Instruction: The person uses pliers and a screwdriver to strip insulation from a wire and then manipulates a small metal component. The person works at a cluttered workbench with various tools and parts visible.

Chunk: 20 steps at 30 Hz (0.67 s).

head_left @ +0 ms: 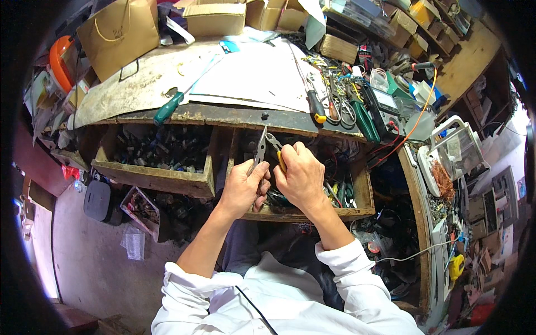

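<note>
Over the open right drawer, my two hands are close together at the bench's front edge. My left hand is closed on needle-nose pliers with long grey jaws pointing up and away. In my right hand is a pair of yellow-handled pliers, fingers wrapped round the grips. The heads of both tools meet or nearly meet; whether anything is pinched between them I cannot tell. A small black piece lies on the bench edge just beyond the tips.
A green-handled screwdriver and a black-and-yellow screwdriver lie on the bench. Another open drawer, full of small dark parts, juts out at left. Tools and a meter crowd the right; cardboard boxes line the back.
</note>
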Motion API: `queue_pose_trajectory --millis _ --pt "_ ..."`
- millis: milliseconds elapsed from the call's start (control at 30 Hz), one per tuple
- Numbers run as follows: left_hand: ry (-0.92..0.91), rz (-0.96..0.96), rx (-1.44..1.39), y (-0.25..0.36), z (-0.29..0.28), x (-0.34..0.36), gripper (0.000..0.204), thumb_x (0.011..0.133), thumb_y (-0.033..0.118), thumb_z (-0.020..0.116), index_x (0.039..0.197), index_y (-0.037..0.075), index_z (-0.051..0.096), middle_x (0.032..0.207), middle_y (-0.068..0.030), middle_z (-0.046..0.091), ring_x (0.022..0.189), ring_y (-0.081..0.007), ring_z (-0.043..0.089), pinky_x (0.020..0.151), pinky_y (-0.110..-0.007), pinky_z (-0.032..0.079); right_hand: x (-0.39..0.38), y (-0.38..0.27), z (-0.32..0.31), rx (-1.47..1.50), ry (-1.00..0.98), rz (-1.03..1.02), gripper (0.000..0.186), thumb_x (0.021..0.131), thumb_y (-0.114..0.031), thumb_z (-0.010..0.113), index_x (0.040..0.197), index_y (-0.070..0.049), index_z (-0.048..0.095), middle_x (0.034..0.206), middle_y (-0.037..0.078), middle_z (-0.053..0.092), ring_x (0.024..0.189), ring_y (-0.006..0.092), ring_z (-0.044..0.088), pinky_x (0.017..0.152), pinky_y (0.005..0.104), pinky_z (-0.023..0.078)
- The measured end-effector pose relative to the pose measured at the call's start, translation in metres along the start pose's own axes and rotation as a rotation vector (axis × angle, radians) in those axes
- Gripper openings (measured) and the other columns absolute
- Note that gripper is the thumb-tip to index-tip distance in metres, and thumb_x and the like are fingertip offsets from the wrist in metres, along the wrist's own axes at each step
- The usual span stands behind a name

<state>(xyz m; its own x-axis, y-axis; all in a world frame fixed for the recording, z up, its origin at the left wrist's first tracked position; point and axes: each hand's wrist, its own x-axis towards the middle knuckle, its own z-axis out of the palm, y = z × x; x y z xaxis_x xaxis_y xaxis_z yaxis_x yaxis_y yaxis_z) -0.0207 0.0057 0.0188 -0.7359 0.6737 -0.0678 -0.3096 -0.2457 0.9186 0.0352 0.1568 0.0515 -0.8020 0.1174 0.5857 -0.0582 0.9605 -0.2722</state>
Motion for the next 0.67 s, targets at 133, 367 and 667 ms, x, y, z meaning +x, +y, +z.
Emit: queue_pose_trajectory --millis 133,367,667 --pt "0.012 0.025 0.047 0.000 0.000 0.000 0.030 0.107 0.027 0.053 0.088 0.004 0.054 0.062 -0.0010 0.052 0.041 -0.0092 0.048 0.036 -0.025 0.037 -0.001 -0.001 0.002 -0.028 -0.067 0.052 0.019 0.080 -0.016 0.069 0.086 -0.006 0.055 0.086 0.014 0.055 0.077 0.0341 0.062 0.062 0.0459 0.052" --pt "-0.002 0.005 0.026 0.000 -0.002 -0.001 0.030 0.107 0.029 0.052 0.090 0.004 0.055 0.063 -0.0019 0.053 0.043 -0.0098 0.048 0.039 -0.024 0.038 -0.001 0.000 0.005 -0.007 -0.066 0.045 0.017 0.080 -0.014 0.069 0.085 -0.005 0.055 0.084 0.014 0.056 0.076 0.0349 0.061 0.062 0.0458 0.051" --pt "-0.087 -0.076 -0.023 0.003 -0.005 0.002 0.032 0.105 0.033 0.056 0.092 0.004 0.057 0.062 -0.0049 0.056 0.041 -0.0127 0.050 0.037 -0.026 0.039 0.007 0.032 0.024 0.961 0.037 0.351 0.017 0.093 -0.013 0.070 0.087 -0.004 0.057 0.073 -0.001 0.049 0.068 0.0051 0.042 0.058 0.0247 0.037"
